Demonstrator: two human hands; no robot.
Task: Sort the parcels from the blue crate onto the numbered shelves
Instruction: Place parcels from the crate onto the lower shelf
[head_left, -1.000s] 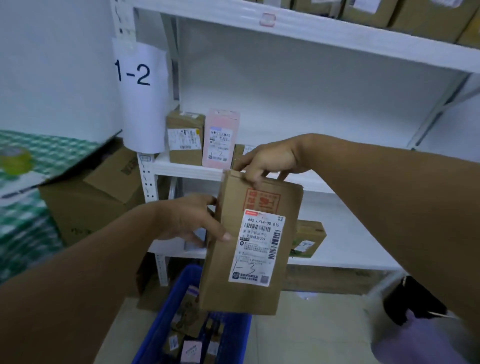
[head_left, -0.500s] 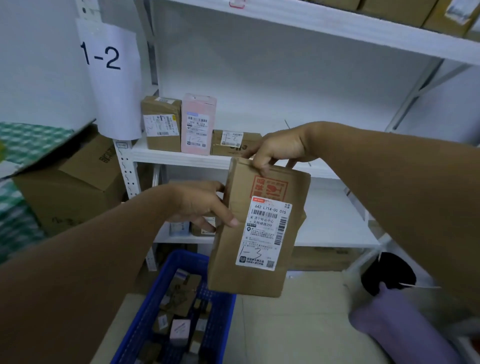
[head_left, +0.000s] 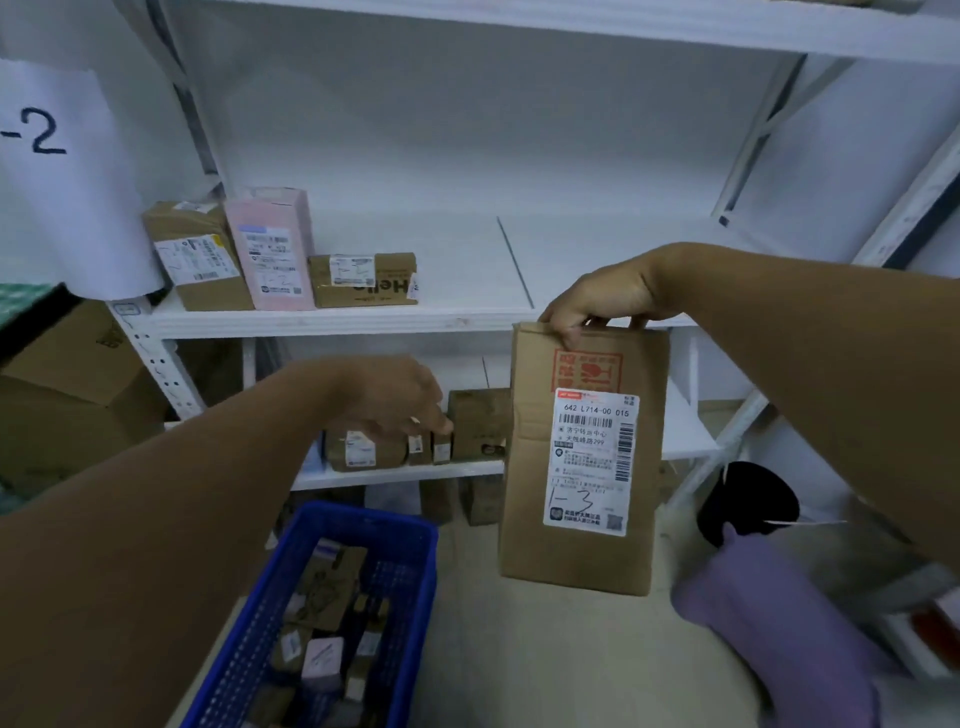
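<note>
My right hand (head_left: 597, 301) pinches the top edge of a flat brown cardboard parcel (head_left: 582, 551), which hangs upright in front of the white shelves. Its white label bears a handwritten "1-3". My left hand (head_left: 400, 400) is off the parcel, to its left, fingers loosely curled and holding nothing, in front of the lower shelf (head_left: 395, 475). The blue crate (head_left: 410, 535) stands on the floor below, with several small parcels in it. A paper sign ending in "-2" (head_left: 47, 135) hangs at the left by the middle shelf (head_left: 337, 319).
Three parcels stand at the left of the middle shelf: a brown box (head_left: 197, 254), a pink box (head_left: 272, 249), a low brown box (head_left: 363, 278). Small boxes (head_left: 363, 447) sit on the lower shelf. Large cartons (head_left: 67, 395) stand left. A purple thing (head_left: 779, 623) lies at right.
My left hand has let go of the parcel and drawn away to the left. My right hand has carried the parcel to the right. The view has shifted right and down.
</note>
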